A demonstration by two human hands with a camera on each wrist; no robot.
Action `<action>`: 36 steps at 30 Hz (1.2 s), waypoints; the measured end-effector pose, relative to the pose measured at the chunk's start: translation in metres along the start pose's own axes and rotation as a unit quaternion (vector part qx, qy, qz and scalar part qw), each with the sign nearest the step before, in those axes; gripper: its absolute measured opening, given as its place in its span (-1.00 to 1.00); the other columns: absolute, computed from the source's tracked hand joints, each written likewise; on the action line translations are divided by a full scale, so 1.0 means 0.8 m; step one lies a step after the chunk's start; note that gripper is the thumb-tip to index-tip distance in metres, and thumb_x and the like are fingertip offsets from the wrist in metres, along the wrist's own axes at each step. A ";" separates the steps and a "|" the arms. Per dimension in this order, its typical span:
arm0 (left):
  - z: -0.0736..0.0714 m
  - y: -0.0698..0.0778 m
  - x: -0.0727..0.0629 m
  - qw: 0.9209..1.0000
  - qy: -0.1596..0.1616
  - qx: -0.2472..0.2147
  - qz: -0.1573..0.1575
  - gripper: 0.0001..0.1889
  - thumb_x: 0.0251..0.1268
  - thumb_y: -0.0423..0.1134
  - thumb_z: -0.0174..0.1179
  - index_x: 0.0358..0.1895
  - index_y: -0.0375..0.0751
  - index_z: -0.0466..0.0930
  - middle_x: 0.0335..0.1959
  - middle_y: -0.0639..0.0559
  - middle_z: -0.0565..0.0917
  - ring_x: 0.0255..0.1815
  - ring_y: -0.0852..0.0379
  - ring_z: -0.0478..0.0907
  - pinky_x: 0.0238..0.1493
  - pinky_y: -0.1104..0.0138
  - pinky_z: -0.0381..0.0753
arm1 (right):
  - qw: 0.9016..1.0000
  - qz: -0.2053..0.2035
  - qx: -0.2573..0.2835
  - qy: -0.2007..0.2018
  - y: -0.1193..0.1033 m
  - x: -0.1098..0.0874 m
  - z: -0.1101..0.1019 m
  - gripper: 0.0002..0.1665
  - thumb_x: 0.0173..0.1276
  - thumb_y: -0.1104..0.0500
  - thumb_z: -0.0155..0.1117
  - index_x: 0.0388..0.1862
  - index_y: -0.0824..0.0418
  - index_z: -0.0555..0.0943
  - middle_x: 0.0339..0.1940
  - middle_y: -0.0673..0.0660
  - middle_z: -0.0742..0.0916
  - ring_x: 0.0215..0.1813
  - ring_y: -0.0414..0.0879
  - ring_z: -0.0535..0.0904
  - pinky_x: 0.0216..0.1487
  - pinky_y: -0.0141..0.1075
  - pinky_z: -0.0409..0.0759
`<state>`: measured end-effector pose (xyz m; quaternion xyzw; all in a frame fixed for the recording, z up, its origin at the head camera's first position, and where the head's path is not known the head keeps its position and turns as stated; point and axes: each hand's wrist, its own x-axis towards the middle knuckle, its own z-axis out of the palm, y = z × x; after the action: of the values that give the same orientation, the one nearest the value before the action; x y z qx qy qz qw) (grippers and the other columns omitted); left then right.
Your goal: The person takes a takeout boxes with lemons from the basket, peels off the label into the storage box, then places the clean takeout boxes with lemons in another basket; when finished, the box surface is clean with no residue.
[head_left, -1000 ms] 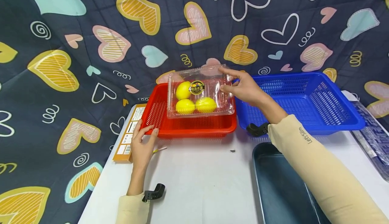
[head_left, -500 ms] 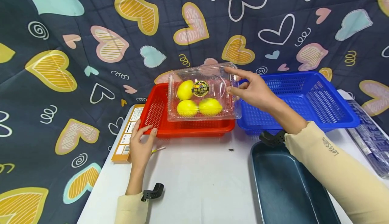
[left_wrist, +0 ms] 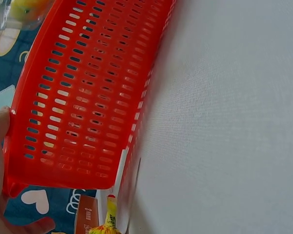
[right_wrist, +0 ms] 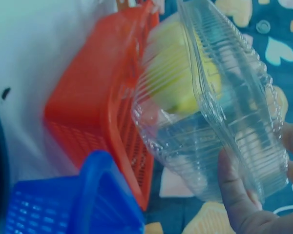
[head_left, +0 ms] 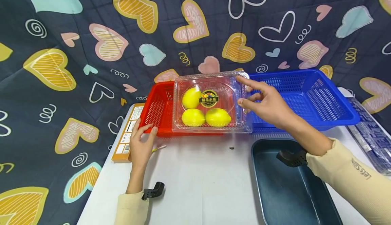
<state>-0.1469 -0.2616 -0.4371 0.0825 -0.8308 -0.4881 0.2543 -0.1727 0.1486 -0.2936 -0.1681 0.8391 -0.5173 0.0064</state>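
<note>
Right hand [head_left: 267,103]'s pinching the box [head_left: 227,99] by its right end above the red basket [head_left: 159,111], lemons [head_left: 193,117] bunched at the other end, so I'd grip snugly against sagging while the left hand [head_left: 142,147]'s spread fingers rest on the basket rim.

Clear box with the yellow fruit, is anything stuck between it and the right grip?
No, nothing visible is in the way: the right grip pinches the clear box directly, at the end away from the yellow fruit.
</note>
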 end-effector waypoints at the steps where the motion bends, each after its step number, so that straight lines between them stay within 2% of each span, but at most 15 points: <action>1: 0.000 0.000 0.000 1.000 -0.001 0.000 0.001 -0.66 0.33 -0.09 0.37 0.06 -0.19 0.75 0.56 0.01 0.35 0.60 -0.09 0.21 0.53 -0.23 0.21 | 1.000 0.000 -0.004 0.000 0.000 -0.005 0.000 -0.20 0.45 0.14 0.34 0.57 -0.30 0.30 0.40 0.22 0.43 -0.21 -0.11 0.77 -0.54 -0.34 0.51; 5: 0.000 0.000 0.000 1.000 -0.001 0.001 0.006 -0.66 0.33 -0.09 0.37 0.06 -0.19 0.75 0.56 -0.01 0.35 0.60 -0.10 0.20 0.53 -0.25 0.18 | 1.000 -0.001 -0.013 0.003 -0.001 -0.025 0.002 -0.19 0.45 0.13 0.35 0.58 -0.27 0.29 0.37 0.25 0.43 -0.18 -0.06 0.77 -0.52 -0.34 0.56; 9: -0.001 0.000 0.000 1.000 0.000 0.005 0.007 -0.67 0.32 -0.09 0.37 0.05 -0.18 0.75 0.56 -0.01 0.36 0.60 -0.10 0.21 0.52 -0.26 0.20 | 1.000 -0.001 -0.007 0.007 -0.002 -0.042 0.006 -0.19 0.43 0.15 0.36 0.57 -0.26 0.31 0.28 0.27 0.45 -0.19 -0.04 0.76 -0.35 -0.32 0.70; 14: 0.001 0.000 0.002 1.000 -0.002 0.006 0.010 -0.67 0.33 -0.09 0.36 0.05 -0.18 0.75 0.56 -0.01 0.35 0.60 -0.10 0.21 0.52 -0.27 0.19 | 1.000 -0.008 0.002 0.004 -0.002 -0.061 0.012 -0.19 0.42 0.19 0.36 0.57 -0.23 0.33 0.20 0.25 0.48 -0.19 -0.08 0.74 -0.21 -0.33 0.75; 22: 0.004 -0.002 0.004 1.000 0.000 0.013 0.006 -0.67 0.32 -0.08 0.37 0.03 -0.17 0.76 0.56 0.00 0.36 0.60 -0.11 0.22 0.54 -0.26 0.16 | 0.999 -0.046 0.011 0.002 -0.001 -0.085 0.031 -0.19 0.37 0.26 0.40 0.54 -0.14 0.38 0.00 0.18 0.52 -0.16 -0.12 0.65 -0.27 -0.39 0.72; 30: 0.001 -0.002 0.003 1.000 -0.001 0.021 0.008 -0.67 0.33 -0.08 0.37 0.04 -0.20 0.75 0.56 -0.02 0.35 0.60 -0.14 0.22 0.54 -0.27 0.14 | 0.999 -0.042 0.026 -0.011 0.008 -0.110 0.054 -0.20 0.36 0.24 0.42 0.52 -0.16 0.41 -0.12 0.15 0.48 -0.20 -0.11 0.61 -0.39 -0.41 0.61; 36: 0.000 0.002 0.002 1.000 -0.003 0.024 0.004 -0.67 0.33 -0.07 0.36 0.04 -0.19 0.75 0.56 -0.01 0.35 0.60 -0.14 0.21 0.54 -0.26 0.13 | 0.998 -0.052 0.039 -0.019 0.021 -0.126 0.070 -0.21 0.32 0.27 0.44 0.50 -0.06 0.45 -0.20 0.16 0.42 -0.28 -0.14 0.56 -0.35 -0.42 0.61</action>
<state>-0.1480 -0.2613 -0.4355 0.0838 -0.8433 -0.4677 0.2511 -0.0718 0.1360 -0.3510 -0.2216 0.8079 -0.5460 0.0022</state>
